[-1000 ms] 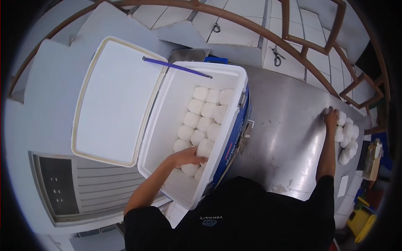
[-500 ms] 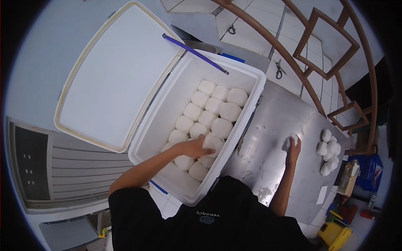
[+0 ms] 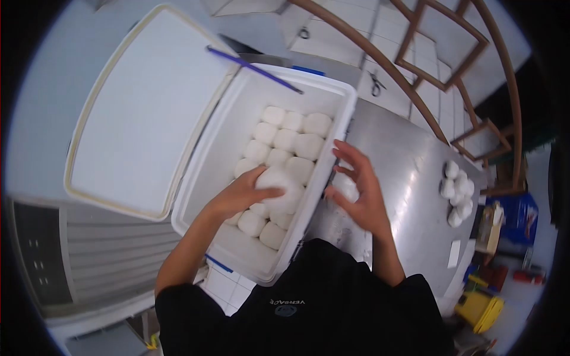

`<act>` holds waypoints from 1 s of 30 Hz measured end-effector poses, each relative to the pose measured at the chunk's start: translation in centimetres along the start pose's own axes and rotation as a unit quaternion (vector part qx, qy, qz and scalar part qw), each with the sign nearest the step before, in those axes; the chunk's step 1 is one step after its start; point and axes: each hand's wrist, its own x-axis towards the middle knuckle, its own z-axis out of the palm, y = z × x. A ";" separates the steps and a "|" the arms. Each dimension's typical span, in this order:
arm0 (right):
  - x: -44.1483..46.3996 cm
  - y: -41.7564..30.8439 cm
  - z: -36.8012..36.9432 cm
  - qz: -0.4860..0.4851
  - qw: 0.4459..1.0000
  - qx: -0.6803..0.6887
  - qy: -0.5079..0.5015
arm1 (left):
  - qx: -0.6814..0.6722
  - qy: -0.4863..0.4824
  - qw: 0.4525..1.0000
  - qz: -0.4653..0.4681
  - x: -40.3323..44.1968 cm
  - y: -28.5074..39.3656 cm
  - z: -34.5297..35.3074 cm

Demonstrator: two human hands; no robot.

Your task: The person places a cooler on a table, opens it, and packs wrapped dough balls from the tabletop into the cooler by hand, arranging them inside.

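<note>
Rounded white balls (image 3: 285, 139) lie in rows inside an open white and blue cooler box (image 3: 341, 89). My left hand (image 3: 240, 194) reaches into the box, its thumb and fingers around a large white ball (image 3: 279, 183) above the others. My right hand (image 3: 363, 199) is over the metal table beside the box's right rim, its fingers curved around a smaller white ball (image 3: 347, 186) that is partly hidden and blurred. Farther right, several small white balls (image 3: 459, 191) are grouped on the metal table (image 3: 409, 172).
The cooler's lid (image 3: 142, 113) stands open at the left, with a purple strap (image 3: 255, 69) across to the box. Scissors (image 3: 376, 85) lie on tiles beyond a brown metal railing (image 3: 380, 56). A blue crate (image 3: 521, 219) and a yellow container (image 3: 480, 310) are at the right.
My right hand has come from the small group of balls across the table to the box's rim, carrying a ball. My left hand has raised its ball slightly. The view has shifted.
</note>
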 end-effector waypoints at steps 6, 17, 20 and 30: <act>-8.1 12.2 -14.1 0.209 0.934 -0.170 0.234 | 0.206 -0.075 0.966 -0.137 1.7 -9.2 1.8; -25.3 32.0 -42.5 0.394 0.534 -0.622 0.416 | -0.218 -0.053 0.967 -0.125 3.2 -12.5 5.0; -25.5 33.6 -44.2 0.508 0.522 -0.562 0.392 | 0.253 -0.075 0.964 -0.040 2.5 -12.9 3.6; -22.7 33.3 -39.1 0.157 0.686 -0.477 0.526 | 0.132 -0.071 0.985 -0.088 2.0 -11.8 4.0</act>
